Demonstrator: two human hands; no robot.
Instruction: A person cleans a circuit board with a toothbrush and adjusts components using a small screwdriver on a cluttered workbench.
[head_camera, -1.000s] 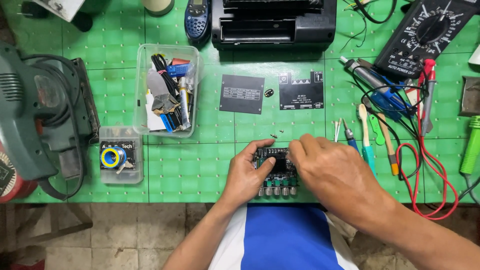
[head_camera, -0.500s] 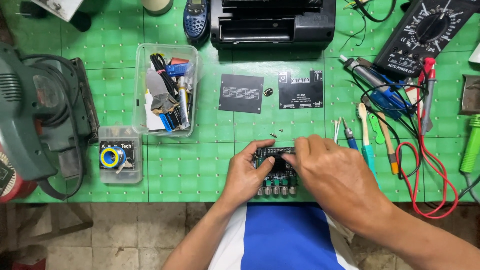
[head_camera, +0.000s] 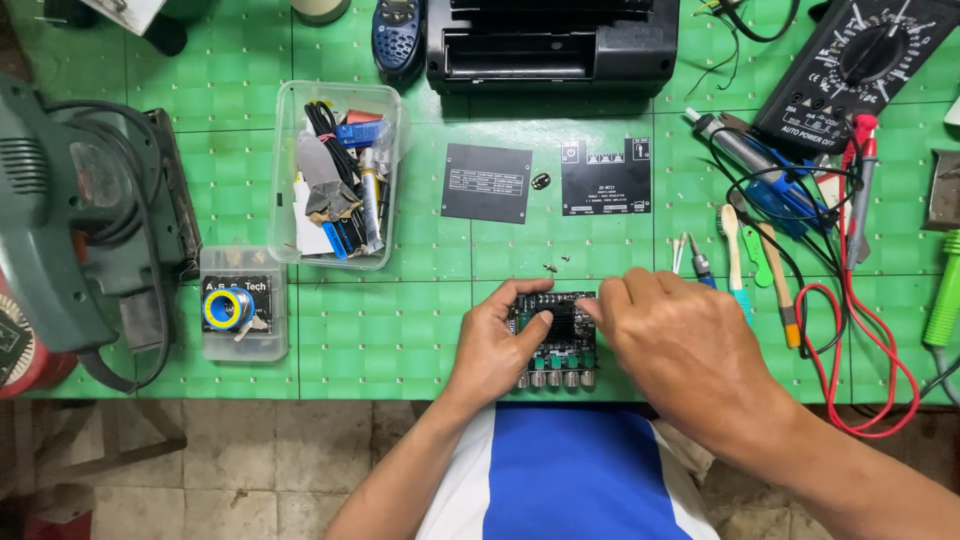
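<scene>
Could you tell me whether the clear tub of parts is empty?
No, the tub holds cables, tubes and other small parts.

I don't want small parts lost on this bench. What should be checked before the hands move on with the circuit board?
1. Left hand steadies the circuit board: ok.
2. Right hand fingertips on the board's right edge: ok.
3. Loose screws lie clear of both hands: ok.
4. Two black plates lie flat, apart from the board: ok.
5. Red test lead clear of the right forearm: cannot tell.
</scene>
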